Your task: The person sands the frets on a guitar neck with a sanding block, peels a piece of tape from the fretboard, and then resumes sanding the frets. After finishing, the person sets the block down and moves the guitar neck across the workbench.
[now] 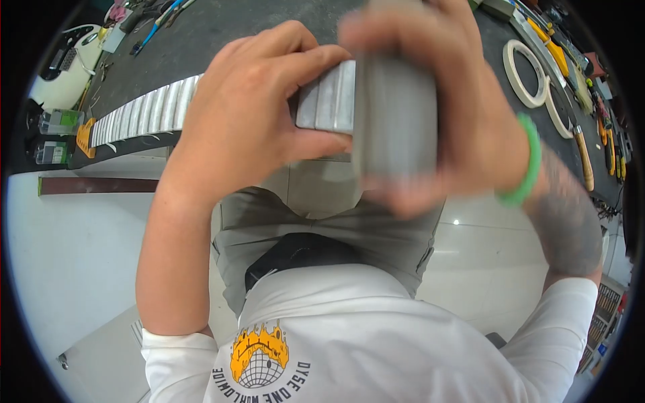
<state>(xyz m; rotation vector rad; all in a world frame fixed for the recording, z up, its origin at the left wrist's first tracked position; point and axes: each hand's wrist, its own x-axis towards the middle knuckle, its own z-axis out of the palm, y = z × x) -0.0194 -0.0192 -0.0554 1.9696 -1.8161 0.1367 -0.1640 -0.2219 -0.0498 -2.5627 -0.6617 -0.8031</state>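
Observation:
A long row of silvery ribbed segments [151,111] runs along the front edge of the dark worktop, with an orange piece [85,138] at its left end. My left hand [259,111] grips this strip near the middle, thumb below and fingers above. Just to its right, my right hand [463,114], blurred by motion, is closed round a grey block [400,117]. The block overlaps the strip's right part, which is hidden; whether they touch cannot be told.
Two rolls of tape [526,74], a wooden-handled tool [583,158] and several orange-handled tools lie at the right of the worktop [289,13]. A blue brush [156,27] and green-labelled boxes [60,122] are at the left.

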